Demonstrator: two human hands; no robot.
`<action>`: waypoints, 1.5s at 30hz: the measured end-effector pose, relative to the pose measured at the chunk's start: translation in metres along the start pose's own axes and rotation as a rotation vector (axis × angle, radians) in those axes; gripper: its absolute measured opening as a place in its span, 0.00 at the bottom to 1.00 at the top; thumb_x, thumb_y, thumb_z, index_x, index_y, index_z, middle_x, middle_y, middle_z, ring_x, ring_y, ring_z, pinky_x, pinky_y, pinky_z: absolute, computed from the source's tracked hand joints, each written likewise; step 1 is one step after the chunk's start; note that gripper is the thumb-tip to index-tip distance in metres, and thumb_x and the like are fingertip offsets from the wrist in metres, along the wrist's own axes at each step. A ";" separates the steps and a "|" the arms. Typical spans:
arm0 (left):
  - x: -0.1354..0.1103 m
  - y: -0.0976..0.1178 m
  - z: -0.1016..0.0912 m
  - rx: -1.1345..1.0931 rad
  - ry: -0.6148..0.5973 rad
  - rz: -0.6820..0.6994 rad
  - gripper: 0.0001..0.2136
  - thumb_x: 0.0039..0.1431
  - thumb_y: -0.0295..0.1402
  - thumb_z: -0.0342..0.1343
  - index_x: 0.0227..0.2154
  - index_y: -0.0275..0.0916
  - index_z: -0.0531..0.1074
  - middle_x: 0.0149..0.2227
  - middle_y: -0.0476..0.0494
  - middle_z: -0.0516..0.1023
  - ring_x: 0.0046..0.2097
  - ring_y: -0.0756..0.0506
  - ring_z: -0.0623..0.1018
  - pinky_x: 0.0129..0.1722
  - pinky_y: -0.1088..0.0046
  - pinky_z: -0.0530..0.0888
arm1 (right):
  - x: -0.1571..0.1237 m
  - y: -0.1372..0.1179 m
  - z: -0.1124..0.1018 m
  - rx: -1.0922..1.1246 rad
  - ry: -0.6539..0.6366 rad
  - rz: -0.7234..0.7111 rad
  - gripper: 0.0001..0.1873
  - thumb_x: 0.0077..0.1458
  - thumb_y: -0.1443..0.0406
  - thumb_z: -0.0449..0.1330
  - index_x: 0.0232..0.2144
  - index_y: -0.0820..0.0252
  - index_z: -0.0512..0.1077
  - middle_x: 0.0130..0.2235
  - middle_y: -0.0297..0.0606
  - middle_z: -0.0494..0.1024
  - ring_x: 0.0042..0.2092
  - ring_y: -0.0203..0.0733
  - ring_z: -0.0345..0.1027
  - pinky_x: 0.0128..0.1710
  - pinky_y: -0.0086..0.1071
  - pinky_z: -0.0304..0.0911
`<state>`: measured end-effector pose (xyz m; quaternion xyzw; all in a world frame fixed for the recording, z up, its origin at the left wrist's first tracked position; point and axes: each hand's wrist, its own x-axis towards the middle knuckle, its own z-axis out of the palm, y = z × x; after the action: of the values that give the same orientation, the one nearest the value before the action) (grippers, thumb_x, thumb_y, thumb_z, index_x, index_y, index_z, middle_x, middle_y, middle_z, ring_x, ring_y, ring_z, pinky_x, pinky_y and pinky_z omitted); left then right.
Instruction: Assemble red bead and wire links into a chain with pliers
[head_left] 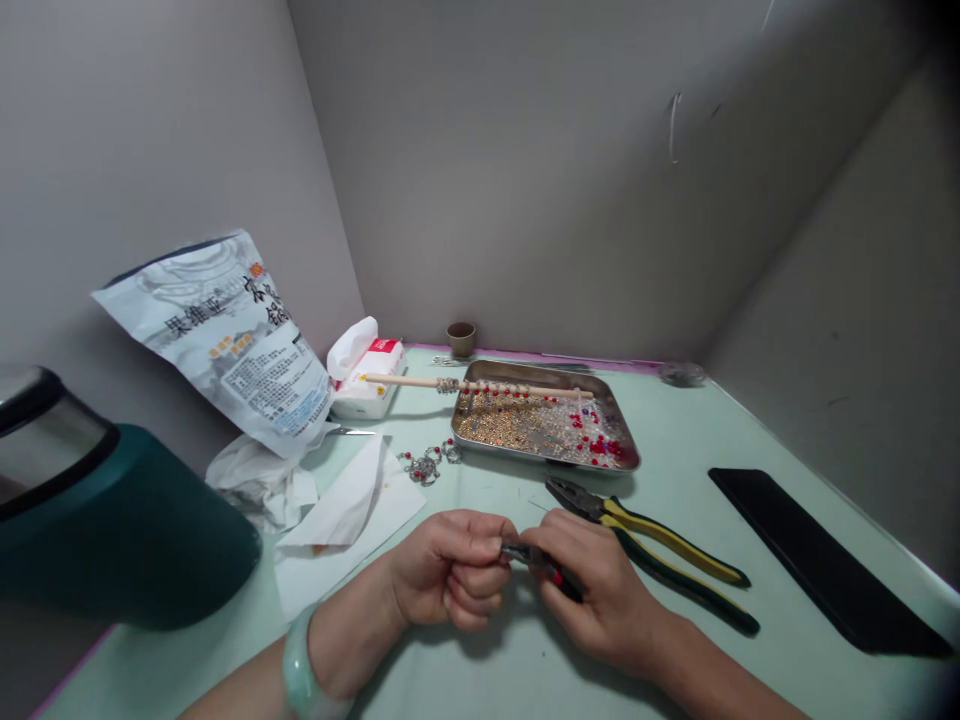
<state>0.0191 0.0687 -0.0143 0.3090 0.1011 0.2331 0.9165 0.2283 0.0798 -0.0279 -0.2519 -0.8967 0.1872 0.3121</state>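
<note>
The right hand [596, 580] grips small pliers [541, 562], their tips at the pinched fingers of the left hand [461, 570]; whether that pinch holds anything cannot be told. The 2 hands are short of the tray [517, 455] and its near edge, green tabletop [690, 500] between. Large pliers [682, 545] lie just beside the right hand; tabletop separates them from a black slab [810, 560].

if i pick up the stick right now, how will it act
The stick looks thin and wooden, so it's probably light and fairly stiff. It seems round, so it may roll if nudged. The silvery coils around it could slide if it tilts.
</note>
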 end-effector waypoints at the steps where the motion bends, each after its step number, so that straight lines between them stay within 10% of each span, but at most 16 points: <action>1: 0.000 0.000 0.001 0.005 -0.008 -0.016 0.07 0.55 0.35 0.56 0.31 0.40 0.63 0.15 0.59 0.47 0.16 0.55 0.43 0.15 0.79 0.41 | 0.000 0.002 -0.001 -0.018 0.000 -0.016 0.10 0.50 0.72 0.52 0.35 0.61 0.68 0.26 0.35 0.64 0.29 0.39 0.56 0.28 0.32 0.49; 37: -0.002 -0.006 0.007 0.065 0.016 -0.034 0.10 0.52 0.38 0.59 0.30 0.38 0.65 0.15 0.60 0.47 0.16 0.57 0.43 0.14 0.78 0.42 | 0.004 -0.004 -0.011 0.115 -0.075 -0.048 0.12 0.49 0.72 0.52 0.37 0.60 0.70 0.26 0.35 0.67 0.29 0.38 0.58 0.29 0.32 0.52; 45: 0.008 -0.004 0.004 0.039 0.227 0.215 0.04 0.59 0.32 0.53 0.33 0.36 0.67 0.17 0.58 0.50 0.18 0.56 0.46 0.16 0.83 0.49 | 0.008 -0.006 -0.008 0.152 0.014 0.230 0.03 0.56 0.69 0.53 0.31 0.60 0.67 0.26 0.31 0.64 0.28 0.35 0.57 0.28 0.28 0.53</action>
<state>0.0287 0.0683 -0.0141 0.3074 0.1748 0.3615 0.8627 0.2261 0.0806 -0.0150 -0.3300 -0.8429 0.2873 0.3131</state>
